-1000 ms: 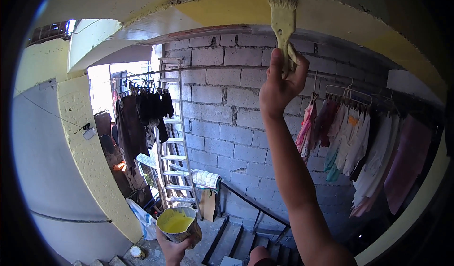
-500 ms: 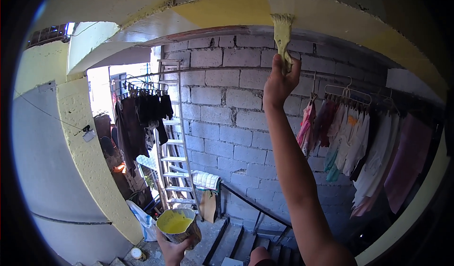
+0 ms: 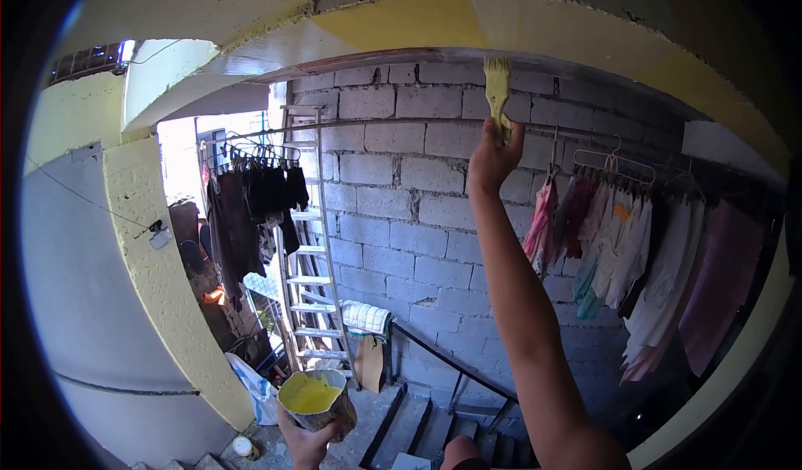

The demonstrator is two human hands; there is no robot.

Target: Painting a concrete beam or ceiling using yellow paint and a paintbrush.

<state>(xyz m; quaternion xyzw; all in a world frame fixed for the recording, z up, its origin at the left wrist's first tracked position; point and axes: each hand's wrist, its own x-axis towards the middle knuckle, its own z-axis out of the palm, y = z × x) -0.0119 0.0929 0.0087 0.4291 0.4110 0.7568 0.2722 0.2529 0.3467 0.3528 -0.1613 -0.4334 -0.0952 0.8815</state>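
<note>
My right hand (image 3: 496,157) is raised at the centre right, closed on the handle of a paint brush (image 3: 497,86) coated in pale yellow, bristles upward. The bristles are at the lower edge of the overhead concrete beam (image 3: 397,20), which carries patches of stronger and paler yellow; I cannot tell if they touch it. My left hand (image 3: 307,438), low at the middle left, grips a crumpled cut-open can (image 3: 314,399) with yellow paint in it.
A grey block wall (image 3: 397,219) stands behind. An aluminium ladder (image 3: 309,307) leans there. Clothes hang on both sides, dark ones (image 3: 246,219) left, lighter ones (image 3: 635,253) right. Steps (image 3: 399,428) with a black railing (image 3: 451,361) lie below, near a small tin (image 3: 244,447).
The brush and my right hand have moved down from high on the beam's face to its lower edge. The can in my left hand has stayed almost in place.
</note>
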